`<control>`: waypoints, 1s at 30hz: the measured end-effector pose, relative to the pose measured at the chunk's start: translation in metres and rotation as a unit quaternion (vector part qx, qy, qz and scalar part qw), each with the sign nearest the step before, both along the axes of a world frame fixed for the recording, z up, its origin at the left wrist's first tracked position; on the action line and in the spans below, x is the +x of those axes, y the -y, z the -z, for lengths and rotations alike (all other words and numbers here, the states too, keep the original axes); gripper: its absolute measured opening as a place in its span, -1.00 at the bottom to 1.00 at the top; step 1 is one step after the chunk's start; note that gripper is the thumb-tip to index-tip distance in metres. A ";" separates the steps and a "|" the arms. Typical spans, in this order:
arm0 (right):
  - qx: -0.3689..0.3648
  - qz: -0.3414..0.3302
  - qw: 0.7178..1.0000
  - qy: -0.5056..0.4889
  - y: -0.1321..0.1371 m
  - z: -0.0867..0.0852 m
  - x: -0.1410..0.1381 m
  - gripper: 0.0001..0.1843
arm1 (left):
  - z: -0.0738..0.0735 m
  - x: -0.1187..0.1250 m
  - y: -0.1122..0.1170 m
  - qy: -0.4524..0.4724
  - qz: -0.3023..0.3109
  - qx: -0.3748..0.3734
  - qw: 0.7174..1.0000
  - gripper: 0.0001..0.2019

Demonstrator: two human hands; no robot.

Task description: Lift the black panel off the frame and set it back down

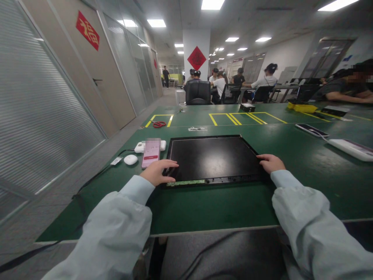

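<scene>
A black flat display panel (pixel 215 157) lies face up on the green table in front of me. A green circuit strip (pixel 186 182) runs along the left part of its near edge. My left hand (pixel 159 172) grips the panel's near left corner, its thumb and fingers reaching over the frame. At the right edge, my right hand (pixel 271 163) holds the frame, with the fingertips on the rim and the rest of the grip partly hidden. Just beyond my left hand is a smartphone (pixel 150 153) with a lit screen, propped against a white power strip (pixel 140 147).
A round white case (pixel 131 159) sits left of the phone. Red-handled scissors (pixel 159 124) and small pieces on a white strip (pixel 197 128) lie behind the panel. To the right are another phone (pixel 311 130), a white device (pixel 351 149) and a yellow tray (pixel 301 107). Several people sit beyond.
</scene>
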State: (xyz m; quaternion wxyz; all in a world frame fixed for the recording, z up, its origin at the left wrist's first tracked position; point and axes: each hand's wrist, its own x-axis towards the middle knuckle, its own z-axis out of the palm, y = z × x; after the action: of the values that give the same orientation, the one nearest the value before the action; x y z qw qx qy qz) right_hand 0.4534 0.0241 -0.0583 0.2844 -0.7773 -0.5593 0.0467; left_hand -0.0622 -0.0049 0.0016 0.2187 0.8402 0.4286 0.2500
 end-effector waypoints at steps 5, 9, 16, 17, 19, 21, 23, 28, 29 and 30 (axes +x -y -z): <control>0.000 -0.004 1.000 0.003 -0.003 0.005 0.002 -0.55 | -0.001 0.002 0.001 0.011 0.013 0.008 1.000 -0.52; -0.008 -0.014 1.000 0.006 -0.004 0.006 0.004 -0.53 | -0.002 0.003 0.002 0.011 0.024 0.011 1.000 -0.55; -0.033 -0.024 0.999 0.004 -0.003 0.003 0.004 -0.48 | -0.001 0.003 0.002 -0.006 0.031 0.018 0.999 -0.55; -0.034 -0.024 0.999 0.004 -0.003 0.003 0.004 -0.48 | 0.000 0.002 0.001 -0.008 0.029 0.017 0.999 -0.55; -0.034 -0.025 0.999 0.003 -0.003 0.002 0.003 -0.48 | 0.000 0.002 0.001 -0.017 0.025 0.018 0.999 -0.55; -0.034 -0.025 0.999 0.001 -0.002 0.001 0.003 -0.48 | 0.002 0.002 0.000 -0.028 0.023 0.024 0.999 -0.55; -0.034 -0.023 0.999 -0.004 -0.002 0.001 0.002 -0.48 | 0.003 0.002 0.000 -0.033 0.020 0.030 0.999 -0.54; -0.043 -0.011 0.999 -0.024 -0.001 -0.001 0.003 -0.38 | 0.007 0.001 -0.001 -0.042 0.022 0.048 0.998 -0.53; -0.046 -0.010 0.998 -0.028 -0.001 -0.001 0.003 -0.37 | 0.008 0.001 -0.001 -0.047 0.026 0.053 0.997 -0.53; -0.049 -0.010 0.998 -0.032 -0.001 -0.001 0.003 -0.35 | 0.009 0.001 -0.001 -0.052 0.030 0.059 0.996 -0.53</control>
State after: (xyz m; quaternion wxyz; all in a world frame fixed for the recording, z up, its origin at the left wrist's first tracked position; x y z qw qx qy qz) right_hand 0.4564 0.0253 -0.0574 0.2630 -0.7831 -0.5544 0.1014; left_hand -0.0617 -0.0038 -0.0072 0.1538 0.8758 0.3989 0.2243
